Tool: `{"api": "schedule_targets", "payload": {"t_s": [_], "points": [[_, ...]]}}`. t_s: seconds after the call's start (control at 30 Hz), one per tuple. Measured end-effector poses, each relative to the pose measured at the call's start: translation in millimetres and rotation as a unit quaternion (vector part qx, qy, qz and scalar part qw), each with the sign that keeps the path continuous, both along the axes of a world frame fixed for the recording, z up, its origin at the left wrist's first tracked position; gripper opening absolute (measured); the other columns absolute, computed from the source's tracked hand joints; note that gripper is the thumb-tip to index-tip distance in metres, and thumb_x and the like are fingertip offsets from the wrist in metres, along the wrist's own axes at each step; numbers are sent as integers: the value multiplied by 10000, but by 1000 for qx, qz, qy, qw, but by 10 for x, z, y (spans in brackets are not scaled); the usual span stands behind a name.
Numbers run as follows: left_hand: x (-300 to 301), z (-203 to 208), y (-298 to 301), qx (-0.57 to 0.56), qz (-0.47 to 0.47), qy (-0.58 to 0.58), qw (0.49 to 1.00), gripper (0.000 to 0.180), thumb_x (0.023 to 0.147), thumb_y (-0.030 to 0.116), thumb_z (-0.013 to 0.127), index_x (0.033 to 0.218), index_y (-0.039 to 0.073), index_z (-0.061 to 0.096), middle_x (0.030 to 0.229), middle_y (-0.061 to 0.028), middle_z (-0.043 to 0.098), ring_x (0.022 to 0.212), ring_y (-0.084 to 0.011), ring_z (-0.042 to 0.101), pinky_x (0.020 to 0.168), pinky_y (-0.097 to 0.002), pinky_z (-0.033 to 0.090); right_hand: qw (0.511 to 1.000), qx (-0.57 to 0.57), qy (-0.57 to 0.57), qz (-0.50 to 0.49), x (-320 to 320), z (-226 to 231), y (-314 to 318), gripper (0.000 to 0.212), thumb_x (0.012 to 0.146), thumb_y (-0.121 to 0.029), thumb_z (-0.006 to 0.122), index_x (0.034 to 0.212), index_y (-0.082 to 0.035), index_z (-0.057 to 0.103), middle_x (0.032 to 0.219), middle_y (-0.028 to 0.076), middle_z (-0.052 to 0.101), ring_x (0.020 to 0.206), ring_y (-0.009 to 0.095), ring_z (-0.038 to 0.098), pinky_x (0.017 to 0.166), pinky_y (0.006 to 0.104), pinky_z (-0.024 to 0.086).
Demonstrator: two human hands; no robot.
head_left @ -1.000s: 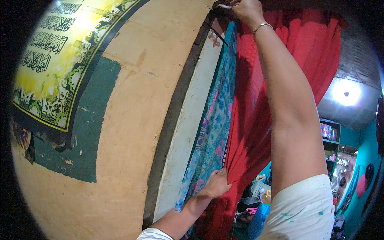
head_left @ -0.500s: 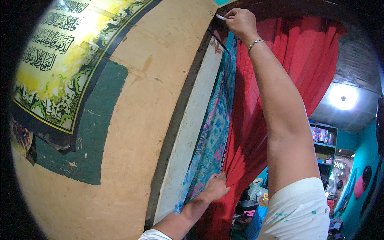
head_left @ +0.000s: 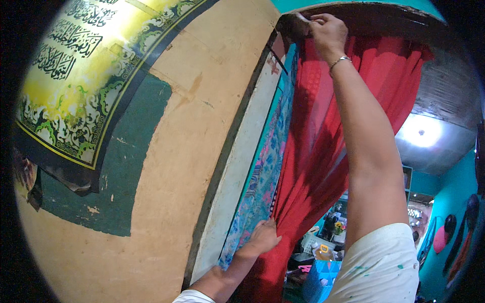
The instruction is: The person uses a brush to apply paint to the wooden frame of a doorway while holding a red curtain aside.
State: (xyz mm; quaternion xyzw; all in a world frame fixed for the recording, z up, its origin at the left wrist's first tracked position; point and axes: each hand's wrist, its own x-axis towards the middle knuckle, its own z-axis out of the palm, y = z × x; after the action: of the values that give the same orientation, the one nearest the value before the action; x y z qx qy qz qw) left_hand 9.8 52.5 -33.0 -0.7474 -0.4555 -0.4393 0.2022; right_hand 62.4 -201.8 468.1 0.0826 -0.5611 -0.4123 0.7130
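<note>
A long red curtain [head_left: 371, 76] hangs across a doorway from its dark wooden top beam [head_left: 376, 15]. Low on the curtain, my left hand [head_left: 264, 236] is closed on its gathered edge and draws the cloth into folds. My right arm reaches high, and my right hand [head_left: 328, 36] is closed near the beam at the doorway's upper left. Between its thumb and fingers sticks out a small whitish object [head_left: 302, 18], too blurred to name. A blue and pink patterned cloth [head_left: 262, 177] hangs beside the red curtain, along the white door frame [head_left: 240, 166].
A tan wall panel [head_left: 177, 166] with a green patch [head_left: 126, 151] and a yellow and black poster [head_left: 76, 86] stands at the left. Beyond the doorway are a blue bag [head_left: 321, 280], household clutter, a lit lamp [head_left: 421, 132] and a turquoise wall [head_left: 449, 177].
In the view, my right hand has shifted right and slightly down, away from the frame's upper corner. My left hand keeps its grip on the curtain. The view has shifted a little.
</note>
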Motion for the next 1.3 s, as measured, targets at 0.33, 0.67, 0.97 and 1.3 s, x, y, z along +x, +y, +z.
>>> {"api": "schedule_targets", "payload": {"t_s": [0.33, 0.67, 0.97, 1.3], "points": [[12, 1, -56, 15, 13, 1, 1000, 635, 807, 349, 601, 1222, -120, 496, 1294, -268, 503, 1257, -318, 453, 1073, -388, 289, 996, 72, 59, -1, 417, -505, -101, 219, 766, -202, 644, 911, -52, 712, 869, 137, 703, 790, 231, 696, 723, 319, 538], [32, 58, -164, -11, -12, -13, 1000, 609, 796, 351, 611, 1199, -97, 525, 1286, -263, 510, 1243, -310, 464, 1067, -385, 297, 994, 75, 38, -75, -31, -83, -78, 219, 764, -212, 638, 913, -74, 720, 857, 135, 695, 806, 273, 684, 738, 347, 530], [15, 65, -211, -30, 8, -29, 999, 684, 796, 362, 623, 1240, -135, 471, 1311, -273, 483, 1236, -315, 467, 1064, -382, 303, 985, 95, 80, -120, 1508, -193, -844, 223, 793, -201, 683, 961, -58, 713, 842, 76, 721, 742, 112, 672, 678, 252, 533], [-8, 44, -57, -13, 15, -5, 1000, 682, 805, 369, 612, 1227, -149, 476, 1304, -287, 484, 1234, -321, 472, 1061, -379, 308, 996, 56, 56, 27, 2228, -471, -1375, 280, 837, -114, 684, 1065, 44, 641, 988, 129, 685, 835, 158, 672, 729, 235, 549]]}}
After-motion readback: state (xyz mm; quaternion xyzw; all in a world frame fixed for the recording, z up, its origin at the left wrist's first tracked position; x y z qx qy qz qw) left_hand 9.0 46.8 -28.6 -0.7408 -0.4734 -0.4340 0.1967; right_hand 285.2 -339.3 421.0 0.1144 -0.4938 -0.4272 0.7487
